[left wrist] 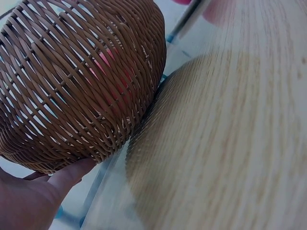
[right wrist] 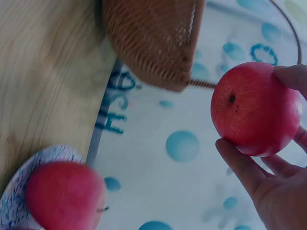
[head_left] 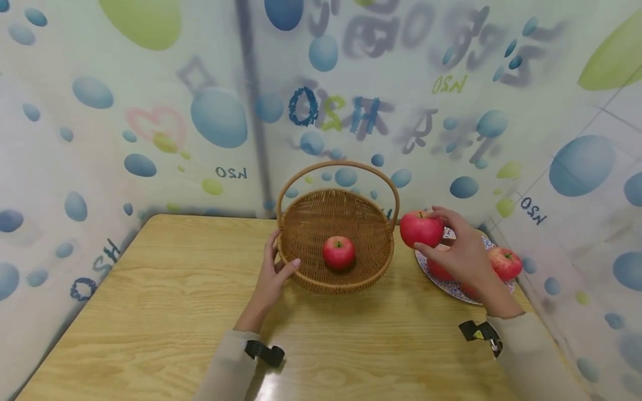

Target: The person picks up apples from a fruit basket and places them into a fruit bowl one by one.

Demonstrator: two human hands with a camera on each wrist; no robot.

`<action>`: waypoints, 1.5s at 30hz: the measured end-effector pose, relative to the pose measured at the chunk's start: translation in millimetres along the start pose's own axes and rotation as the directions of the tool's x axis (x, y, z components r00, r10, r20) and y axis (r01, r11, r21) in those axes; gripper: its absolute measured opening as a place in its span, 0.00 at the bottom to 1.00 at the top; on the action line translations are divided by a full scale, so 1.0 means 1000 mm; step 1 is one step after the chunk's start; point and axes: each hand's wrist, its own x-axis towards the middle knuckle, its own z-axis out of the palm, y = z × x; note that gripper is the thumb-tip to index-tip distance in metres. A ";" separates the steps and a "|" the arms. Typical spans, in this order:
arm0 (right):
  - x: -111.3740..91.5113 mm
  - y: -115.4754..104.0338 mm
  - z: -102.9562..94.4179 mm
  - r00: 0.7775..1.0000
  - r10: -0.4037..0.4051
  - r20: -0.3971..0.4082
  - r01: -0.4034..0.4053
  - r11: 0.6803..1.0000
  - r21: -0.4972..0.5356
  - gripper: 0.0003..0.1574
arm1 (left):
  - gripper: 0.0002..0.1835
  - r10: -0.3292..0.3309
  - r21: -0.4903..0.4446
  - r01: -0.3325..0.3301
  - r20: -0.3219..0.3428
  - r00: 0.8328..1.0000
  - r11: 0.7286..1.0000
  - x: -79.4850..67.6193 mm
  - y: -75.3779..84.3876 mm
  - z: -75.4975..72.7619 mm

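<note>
A brown wicker basket (head_left: pixel 346 287) with a tall arched handle stands on the table, with one red apple (head_left: pixel 339 253) lying inside it. My left hand (head_left: pixel 269 281) holds the basket's left rim, thumb over the edge and fingers along the outer side. In the left wrist view the thumb touches the woven wall (left wrist: pixel 72 96). To the basket's right, my right hand (head_left: pixel 466 250) grips another red apple (head_left: pixel 420 229) between thumb and fingers. That apple (right wrist: pixel 254 112) is held up in the air in the right wrist view, apart from the basket.
A blue-and-white patterned plate (head_left: pixel 453 292) with several red apples (head_left: pixel 505 263) sits at the table's right edge, partly hidden under my right hand. Walls printed with blue and green drops (head_left: pixel 219 118) enclose the wooden table (head_left: pixel 200 267) at the back and sides.
</note>
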 end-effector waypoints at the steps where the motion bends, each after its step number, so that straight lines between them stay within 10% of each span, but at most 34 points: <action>1: 0.001 0.003 -0.001 1.000 0.012 -0.002 -0.012 1.000 -0.003 0.41 | 0.45 0.001 0.003 -0.001 0.000 1.000 1.000 0.000 0.000 0.000; 15: 0.019 0.046 0.000 0.970 0.236 -0.056 -0.241 0.963 -0.117 0.40 | 0.46 0.024 -0.003 -0.024 0.018 1.000 1.000 0.001 0.000 -0.004; 29: 0.031 0.099 0.019 0.954 0.301 -0.015 -0.298 0.935 -0.191 0.37 | 0.45 0.029 0.009 -0.029 0.005 1.000 1.000 0.000 -0.001 -0.005; 45: 0.031 0.119 0.027 0.871 0.485 0.082 -0.459 0.862 -0.215 0.42 | 0.46 0.040 -0.005 -0.040 0.016 0.999 0.999 0.000 -0.001 -0.001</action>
